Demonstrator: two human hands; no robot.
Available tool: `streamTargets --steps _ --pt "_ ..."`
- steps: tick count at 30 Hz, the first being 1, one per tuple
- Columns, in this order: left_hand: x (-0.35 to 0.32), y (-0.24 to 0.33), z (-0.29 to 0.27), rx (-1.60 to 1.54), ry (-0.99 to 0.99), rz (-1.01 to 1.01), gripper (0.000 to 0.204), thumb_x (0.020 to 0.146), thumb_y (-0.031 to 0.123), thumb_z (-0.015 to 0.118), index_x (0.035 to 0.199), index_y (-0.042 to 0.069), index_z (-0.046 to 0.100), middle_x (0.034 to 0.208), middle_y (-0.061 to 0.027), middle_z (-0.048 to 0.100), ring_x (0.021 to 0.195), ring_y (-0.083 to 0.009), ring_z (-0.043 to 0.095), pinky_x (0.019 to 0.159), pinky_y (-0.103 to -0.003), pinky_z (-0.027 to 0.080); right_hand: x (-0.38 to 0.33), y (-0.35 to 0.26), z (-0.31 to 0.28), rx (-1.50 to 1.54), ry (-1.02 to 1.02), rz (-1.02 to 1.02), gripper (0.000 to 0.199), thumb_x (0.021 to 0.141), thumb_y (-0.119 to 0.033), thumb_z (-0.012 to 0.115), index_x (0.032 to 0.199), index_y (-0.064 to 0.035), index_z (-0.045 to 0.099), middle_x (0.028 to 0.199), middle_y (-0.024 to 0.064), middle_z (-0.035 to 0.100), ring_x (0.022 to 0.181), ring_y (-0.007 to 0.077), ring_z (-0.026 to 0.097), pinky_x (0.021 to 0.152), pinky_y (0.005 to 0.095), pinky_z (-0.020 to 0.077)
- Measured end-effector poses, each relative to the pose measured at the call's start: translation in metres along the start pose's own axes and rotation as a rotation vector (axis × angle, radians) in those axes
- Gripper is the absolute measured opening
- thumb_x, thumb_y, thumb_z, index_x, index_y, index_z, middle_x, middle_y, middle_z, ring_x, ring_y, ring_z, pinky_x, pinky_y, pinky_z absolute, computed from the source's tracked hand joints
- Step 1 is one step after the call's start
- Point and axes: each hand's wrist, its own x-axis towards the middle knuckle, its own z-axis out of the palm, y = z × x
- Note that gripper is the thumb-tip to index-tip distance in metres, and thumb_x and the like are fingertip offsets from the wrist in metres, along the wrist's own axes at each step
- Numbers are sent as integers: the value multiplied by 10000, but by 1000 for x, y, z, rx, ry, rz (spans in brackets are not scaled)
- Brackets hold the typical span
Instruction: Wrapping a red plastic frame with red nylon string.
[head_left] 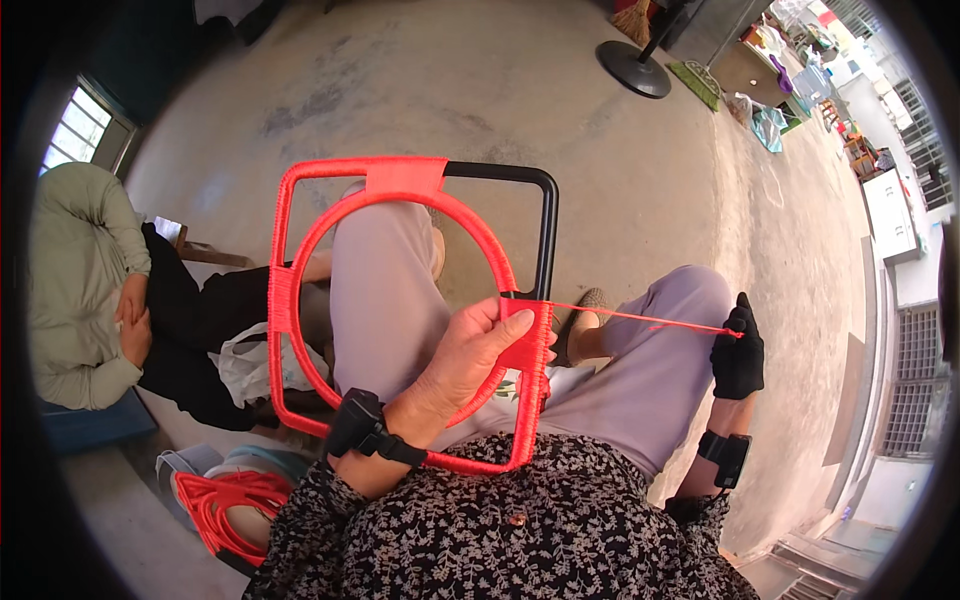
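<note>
A square frame with rounded corners (278, 250) and a ring inside it stands above my lap. Red cord wraps most of it, while the upper right corner shows bare black tube. My left hand (470, 345) grips the frame's right side at a red wrapped band, thumb laid across the front. From that band a thin red cord (640, 319) runs taut to the right. It ends at my right hand (738, 355), in a black glove, closed around the cord out beyond my right knee. Part of the left fingers is hidden behind the frame.
At left sits another person (85, 290) with hands together. More red-wrapped pieces (232, 505) lie in a pile at lower left, near a white plastic bag (262, 365). A round black stand base (633, 70) and a green broom head (695, 86) are on the concrete floor farther off.
</note>
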Motion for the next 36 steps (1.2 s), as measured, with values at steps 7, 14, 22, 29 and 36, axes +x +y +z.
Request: streamTargets --steps 7,14,22,29,36 --pt "6 -8 -7 -3 114 159 191 944 164 546 1062 14 554 949 -88 648 800 -146 640 709 -283 538 -28 -7 105 -51 -137 20 453 870 5 546 1314 -16 455 1210 113 565 1131 234 557 921 345 482" --pt "14 -9 1 303 516 644 157 908 82 580 1051 27 544 908 -37 612 695 -47 514 551 -161 401 -48 -11 178 -1 -128 316 289 865 -35 582 1148 -62 531 1152 103 593 1072 218 587 843 327 514" --pt "2 -5 14 645 218 603 382 830 79 656 1187 3 544 816 -15 595 617 -34 526 534 -177 425 -55 23 244 -12 -303 454 233 906 -126 585 1111 -23 545 1115 101 611 993 205 617 810 325 523" --pt "-1 -8 8 222 80 410 236 904 105 618 1111 5 563 956 -13 626 833 -39 568 690 -184 452 -57 45 273 -248 -500 58 197 837 10 591 1034 9 586 950 80 667 890 145 630 796 279 513" --pt "1 -5 2 217 146 386 71 918 81 591 949 18 590 792 -2 635 623 -9 517 540 -160 409 -50 45 282 -231 -213 33 169 830 -11 630 999 0 625 908 51 669 762 103 620 683 231 499"
